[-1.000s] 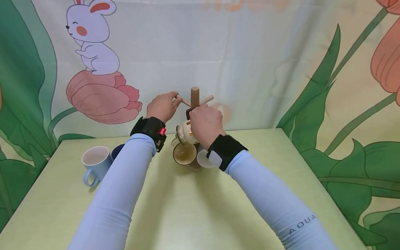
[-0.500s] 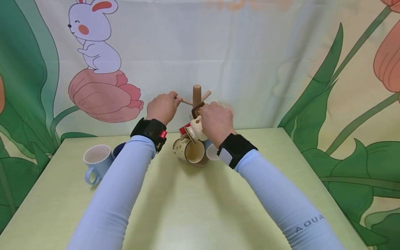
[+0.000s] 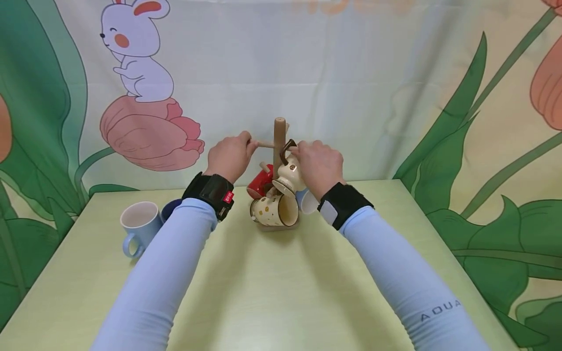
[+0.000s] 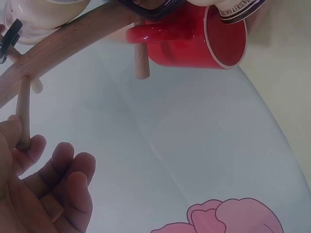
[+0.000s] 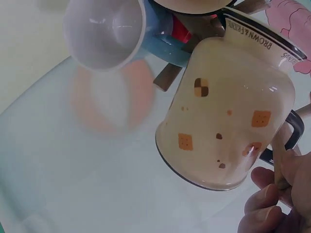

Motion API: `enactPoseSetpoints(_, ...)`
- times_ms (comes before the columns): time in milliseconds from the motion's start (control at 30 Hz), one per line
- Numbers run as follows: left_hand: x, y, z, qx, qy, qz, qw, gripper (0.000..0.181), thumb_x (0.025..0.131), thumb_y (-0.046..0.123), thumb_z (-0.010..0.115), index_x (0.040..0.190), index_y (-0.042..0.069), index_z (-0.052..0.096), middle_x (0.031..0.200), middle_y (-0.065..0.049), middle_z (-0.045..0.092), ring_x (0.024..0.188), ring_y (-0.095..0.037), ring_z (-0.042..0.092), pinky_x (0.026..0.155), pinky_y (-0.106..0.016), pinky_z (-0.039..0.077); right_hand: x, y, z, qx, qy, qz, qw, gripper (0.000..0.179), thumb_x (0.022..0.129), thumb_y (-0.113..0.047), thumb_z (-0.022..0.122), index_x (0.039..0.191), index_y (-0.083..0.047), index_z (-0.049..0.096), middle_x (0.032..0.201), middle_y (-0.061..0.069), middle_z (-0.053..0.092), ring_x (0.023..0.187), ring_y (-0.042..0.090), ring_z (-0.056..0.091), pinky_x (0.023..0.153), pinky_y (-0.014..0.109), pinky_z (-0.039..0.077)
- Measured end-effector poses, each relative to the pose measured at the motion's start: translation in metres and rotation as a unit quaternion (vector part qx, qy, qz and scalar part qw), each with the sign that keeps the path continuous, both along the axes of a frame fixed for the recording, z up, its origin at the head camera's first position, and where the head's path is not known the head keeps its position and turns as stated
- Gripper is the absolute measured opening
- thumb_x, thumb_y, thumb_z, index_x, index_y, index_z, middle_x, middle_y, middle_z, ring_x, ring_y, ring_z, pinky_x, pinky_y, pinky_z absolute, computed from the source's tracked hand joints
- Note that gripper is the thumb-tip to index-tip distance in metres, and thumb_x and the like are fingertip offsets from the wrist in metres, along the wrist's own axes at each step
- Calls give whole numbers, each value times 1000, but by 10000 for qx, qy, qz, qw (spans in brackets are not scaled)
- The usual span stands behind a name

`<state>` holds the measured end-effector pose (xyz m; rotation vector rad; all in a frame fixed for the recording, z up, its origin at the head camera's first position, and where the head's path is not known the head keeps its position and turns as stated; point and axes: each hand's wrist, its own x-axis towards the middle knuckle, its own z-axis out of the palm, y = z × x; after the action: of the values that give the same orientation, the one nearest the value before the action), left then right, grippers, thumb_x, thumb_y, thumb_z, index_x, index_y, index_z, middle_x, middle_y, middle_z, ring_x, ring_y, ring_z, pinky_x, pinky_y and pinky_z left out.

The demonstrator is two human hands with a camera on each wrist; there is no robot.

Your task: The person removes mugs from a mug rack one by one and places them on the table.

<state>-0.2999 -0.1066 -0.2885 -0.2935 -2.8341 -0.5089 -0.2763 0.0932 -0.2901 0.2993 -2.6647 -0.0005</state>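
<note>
A wooden mug tree (image 3: 279, 134) stands at the table's back middle. My left hand (image 3: 230, 157) pinches the tip of one upper peg (image 4: 23, 107); that peg bears no mug. On the right side, my right hand (image 3: 322, 161) pinches the end of another upper peg (image 5: 278, 150) between thumb and fingers. A cream mug (image 5: 223, 116) with small biscuit prints hangs from this peg by its dark handle, tilted mouth down. Below it on the tree are a cream spotted mug (image 3: 268, 210), a red mug (image 4: 182, 41) and a light blue mug (image 5: 109, 34).
At the left of the table (image 3: 272, 292) a light blue mug (image 3: 141, 224) stands upright. Beside it a dark blue mug (image 3: 170, 208) is partly hidden by the left forearm. A printed curtain (image 3: 351, 87) hangs behind the table's far edge.
The mug tree has turned, swinging its front mugs to the right. My right hand has moved right with its peg and the hanging cream mug. The red mug has come into sight.
</note>
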Motion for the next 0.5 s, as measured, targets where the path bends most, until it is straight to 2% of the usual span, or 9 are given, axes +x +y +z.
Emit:
enactPoseSetpoints(400,7,3,0,6,-17,115,9999,34,106,37,46,117,7,58,79,-10,60,69,-27,56,55,-36,42,-7,7,-2,-110,-45,-84,9999,46,103,-49,42,98,-9,64,75,14,58,66,34,64,52,46,51)
enactPoseSetpoints(500,9,3,1,-49,-50,182,9998,34,106,38,45,116,8,57,79,-10,60,70,-27,57,57,-38,44,-6,8,-2,-367,-241,-95,9990,44,103,-50,43,107,-12,65,81,14,58,68,33,62,54,46,51)
